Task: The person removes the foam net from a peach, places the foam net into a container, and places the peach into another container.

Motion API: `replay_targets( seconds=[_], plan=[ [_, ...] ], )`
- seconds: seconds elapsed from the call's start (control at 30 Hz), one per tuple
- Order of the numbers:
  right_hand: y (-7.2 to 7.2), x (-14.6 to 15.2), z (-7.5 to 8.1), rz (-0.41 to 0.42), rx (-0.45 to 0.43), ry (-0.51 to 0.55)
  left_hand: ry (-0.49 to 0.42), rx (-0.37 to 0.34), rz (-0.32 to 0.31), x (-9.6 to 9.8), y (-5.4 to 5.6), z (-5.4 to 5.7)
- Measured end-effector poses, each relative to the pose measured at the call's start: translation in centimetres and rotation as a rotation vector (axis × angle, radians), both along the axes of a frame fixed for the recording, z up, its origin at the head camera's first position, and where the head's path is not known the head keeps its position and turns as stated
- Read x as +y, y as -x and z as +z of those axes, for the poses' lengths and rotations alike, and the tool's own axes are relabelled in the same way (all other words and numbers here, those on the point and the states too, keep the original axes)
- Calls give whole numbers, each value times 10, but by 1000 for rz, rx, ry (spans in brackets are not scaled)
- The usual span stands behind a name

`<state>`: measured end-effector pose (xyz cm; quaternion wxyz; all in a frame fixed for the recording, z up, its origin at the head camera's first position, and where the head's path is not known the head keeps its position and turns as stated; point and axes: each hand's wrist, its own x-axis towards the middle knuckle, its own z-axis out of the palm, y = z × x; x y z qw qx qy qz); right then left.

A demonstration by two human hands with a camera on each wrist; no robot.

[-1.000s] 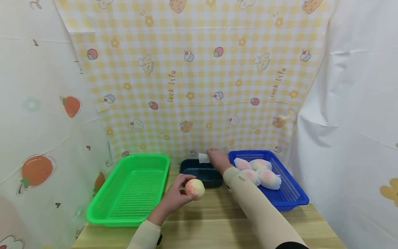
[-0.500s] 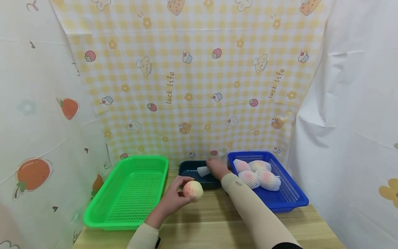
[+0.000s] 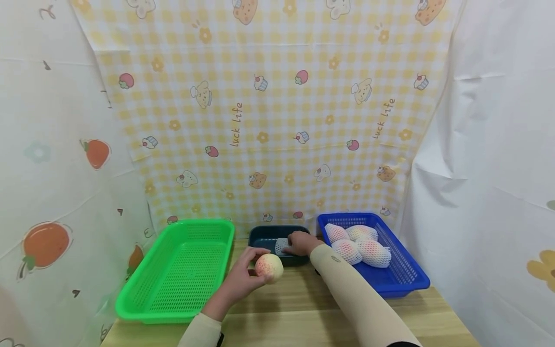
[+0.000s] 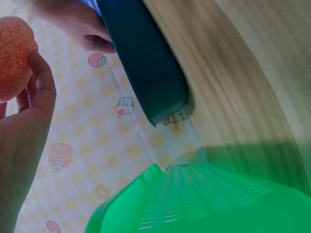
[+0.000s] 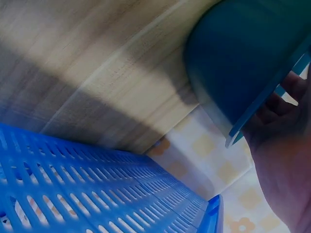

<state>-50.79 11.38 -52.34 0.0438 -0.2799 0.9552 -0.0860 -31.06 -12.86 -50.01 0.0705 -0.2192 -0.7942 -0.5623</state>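
Observation:
My left hand [image 3: 240, 277] grips a bare peach [image 3: 269, 268], pale yellow with a red blush, between thumb and fingers above the table. In the left wrist view the peach [image 4: 15, 58] shows its redder side. My right hand [image 3: 302, 243] reaches into a dark teal bin [image 3: 260, 235], fingers curled at a white foam fruit net [image 3: 282, 246] low inside it. From the right wrist, that hand [image 5: 282, 131] shows with its fingers over the bin's rim [image 5: 265, 94]; the net is hidden there.
At left stands a green slotted basket [image 3: 175, 312]. A blue basket [image 3: 409, 267] at right holds several peaches [image 3: 374, 253] in foam nets. All rest on a wooden table [image 3: 277, 318], with a checked cloth [image 3: 277, 111] hanging behind.
My right hand has lowered the foam net from above the dark bin's back rim down into the bin. The left hand holds the peach in nearly the same place.

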Motion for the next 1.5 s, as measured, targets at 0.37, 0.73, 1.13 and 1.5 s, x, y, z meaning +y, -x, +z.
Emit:
replay_targets(
  seconds=[0.37, 0.73, 1.13, 1.5],
  plan=[
    [5, -1, -7, -20, 16, -94, 12, -22, 3, 1, -1, -2],
    [-7, -3, 6, -17, -6, -105, 14, 6, 4, 2, -2, 1],
    [-22, -3, 24, -146, 47, 101, 6, 1, 26, -2, -3, 3],
    [-67, 9, 39, -217, -36, 436, 18, -5, -13, 2, -2, 5]
  ],
)
